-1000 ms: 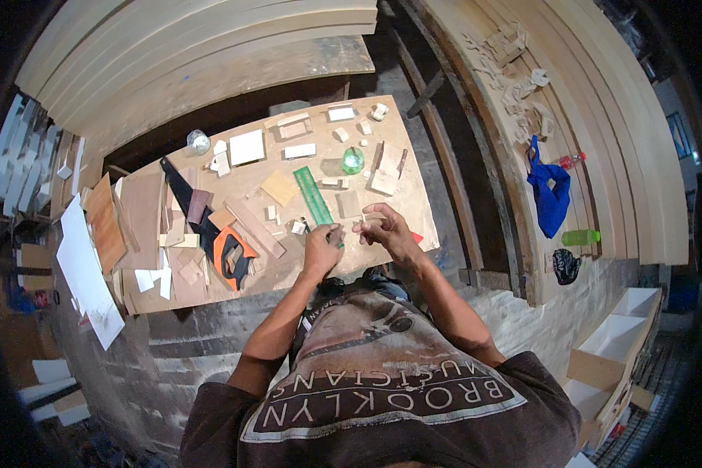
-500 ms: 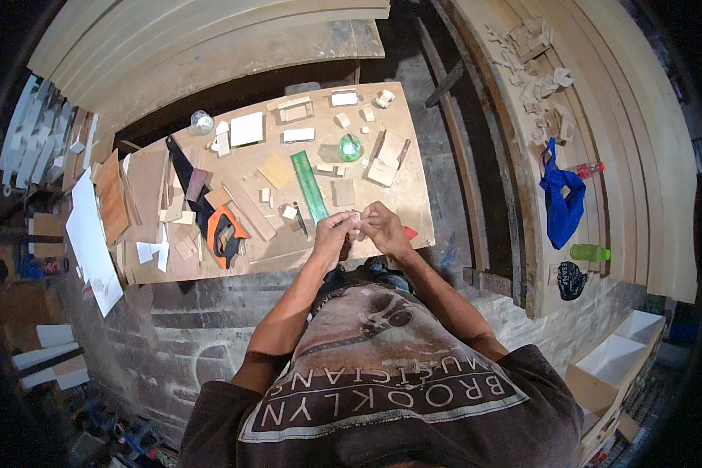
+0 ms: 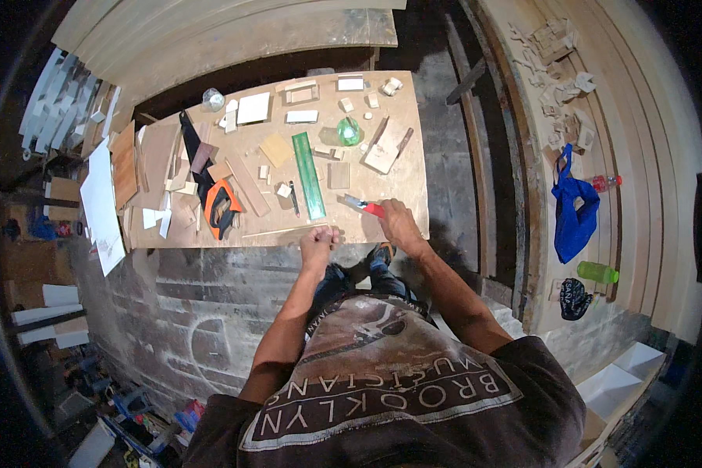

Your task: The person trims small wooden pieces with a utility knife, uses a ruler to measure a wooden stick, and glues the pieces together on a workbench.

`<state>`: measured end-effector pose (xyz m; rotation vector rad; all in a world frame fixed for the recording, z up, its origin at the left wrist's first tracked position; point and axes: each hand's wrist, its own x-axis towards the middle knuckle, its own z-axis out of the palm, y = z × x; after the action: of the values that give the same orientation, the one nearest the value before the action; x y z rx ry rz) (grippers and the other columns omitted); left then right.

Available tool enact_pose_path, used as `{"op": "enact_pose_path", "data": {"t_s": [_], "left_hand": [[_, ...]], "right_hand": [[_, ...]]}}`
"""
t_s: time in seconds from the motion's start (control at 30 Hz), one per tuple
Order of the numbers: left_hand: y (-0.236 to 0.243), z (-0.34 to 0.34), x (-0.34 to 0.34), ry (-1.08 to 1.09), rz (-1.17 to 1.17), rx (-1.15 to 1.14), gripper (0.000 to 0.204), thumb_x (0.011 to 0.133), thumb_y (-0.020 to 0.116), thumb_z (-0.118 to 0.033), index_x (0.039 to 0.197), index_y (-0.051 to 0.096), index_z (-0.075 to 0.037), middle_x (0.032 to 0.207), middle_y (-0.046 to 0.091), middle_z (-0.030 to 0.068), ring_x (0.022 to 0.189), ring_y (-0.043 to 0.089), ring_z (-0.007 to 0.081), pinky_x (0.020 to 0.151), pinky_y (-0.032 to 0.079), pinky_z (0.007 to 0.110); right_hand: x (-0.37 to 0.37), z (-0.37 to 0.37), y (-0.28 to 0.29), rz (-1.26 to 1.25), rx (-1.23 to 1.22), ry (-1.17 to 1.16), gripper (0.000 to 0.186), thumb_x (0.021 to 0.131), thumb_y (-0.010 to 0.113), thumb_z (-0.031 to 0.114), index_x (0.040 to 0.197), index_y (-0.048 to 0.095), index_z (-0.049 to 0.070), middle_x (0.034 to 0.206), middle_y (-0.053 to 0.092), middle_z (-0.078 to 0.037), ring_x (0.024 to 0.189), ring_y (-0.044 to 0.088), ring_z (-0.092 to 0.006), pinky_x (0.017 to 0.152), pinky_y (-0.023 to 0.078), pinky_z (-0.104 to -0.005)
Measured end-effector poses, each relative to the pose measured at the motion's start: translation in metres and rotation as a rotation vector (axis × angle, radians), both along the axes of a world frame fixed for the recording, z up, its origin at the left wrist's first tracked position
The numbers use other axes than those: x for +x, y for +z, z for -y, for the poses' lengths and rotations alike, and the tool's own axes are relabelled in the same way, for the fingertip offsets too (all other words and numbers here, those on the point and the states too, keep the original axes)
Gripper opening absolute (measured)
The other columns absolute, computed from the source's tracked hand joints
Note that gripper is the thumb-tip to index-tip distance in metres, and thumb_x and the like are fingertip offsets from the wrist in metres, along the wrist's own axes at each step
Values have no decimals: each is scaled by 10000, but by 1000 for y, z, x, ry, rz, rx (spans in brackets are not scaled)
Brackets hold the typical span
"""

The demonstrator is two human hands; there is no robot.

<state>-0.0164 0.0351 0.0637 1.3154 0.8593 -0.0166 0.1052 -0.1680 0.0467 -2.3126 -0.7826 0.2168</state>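
Observation:
My right hand (image 3: 400, 226) is closed around a red-handled cutting tool (image 3: 369, 207) with a pale blade pointing left over the table. My left hand (image 3: 317, 244) is curled at the table's front edge; what it holds, if anything, is too small to make out. A thin pale strip (image 3: 273, 232) lies beside it. Just beyond the hands are a green ruler (image 3: 307, 174), a dark pen (image 3: 294, 197) and a small wood board (image 3: 338, 175). An orange-handled saw (image 3: 220, 203) lies to the left among offcuts. A green round container (image 3: 349, 132) stands farther back.
The worktable (image 3: 402, 105) holds several blocks and panels, with white sheet (image 3: 100, 210) at its left. A side bench (image 3: 534, 257) carries wood pieces, a blue bag (image 3: 576, 210) and bottles (image 3: 597, 272). White boxes (image 3: 620, 382) stand lower right; clutter (image 3: 132, 413) lies lower left.
My hands, together half a second ago, have separated. My right hand has moved right and now grips the red tool; my left hand has shifted left. The view has also shifted over the table.

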Motion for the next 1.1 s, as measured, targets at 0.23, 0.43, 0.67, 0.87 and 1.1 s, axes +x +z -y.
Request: {"op": "enact_pose_path", "data": {"t_s": [0.23,0.43,0.67,0.87,1.1], "left_hand": [[-25,53,20,-462,276,622,45,876,635,-22,910,649,4,839,684,123,733,632,174,707,509,333],[-54,89,39,-616,257,427,45,909,583,-2,912,628,-9,856,679,85,805,677,212,730,532,356],[19,138,-28,-290,54,-556,145,1008,424,-153,963,540,-80,834,605,38,691,574,130,613,491,289],[35,122,-34,-48,206,-480,157,1027,414,-175,1002,528,-69,810,555,28,702,577,138,635,506,294],[18,112,-63,-108,291,-186,189,1030,383,-182,1027,509,-41,859,576,58,828,579,144,750,498,308]], "right_hand": [[-58,49,18,-490,279,-474,356,991,444,328,1150,491,14,945,618,-259,847,635,-417,745,494,-456],[-153,66,7,-676,544,-638,469,1032,400,446,941,613,38,621,544,-19,528,540,-133,476,405,-300],[-178,52,13,-557,664,-701,239,1014,433,220,1173,474,46,821,639,-150,713,640,-246,646,515,-372],[-181,5,76,-85,515,-580,253,953,531,136,1175,580,26,941,633,-221,856,640,-357,754,495,-428],[-173,-10,83,40,467,-700,236,949,580,185,1068,584,-19,923,590,-208,803,587,-341,718,479,-428]]}}
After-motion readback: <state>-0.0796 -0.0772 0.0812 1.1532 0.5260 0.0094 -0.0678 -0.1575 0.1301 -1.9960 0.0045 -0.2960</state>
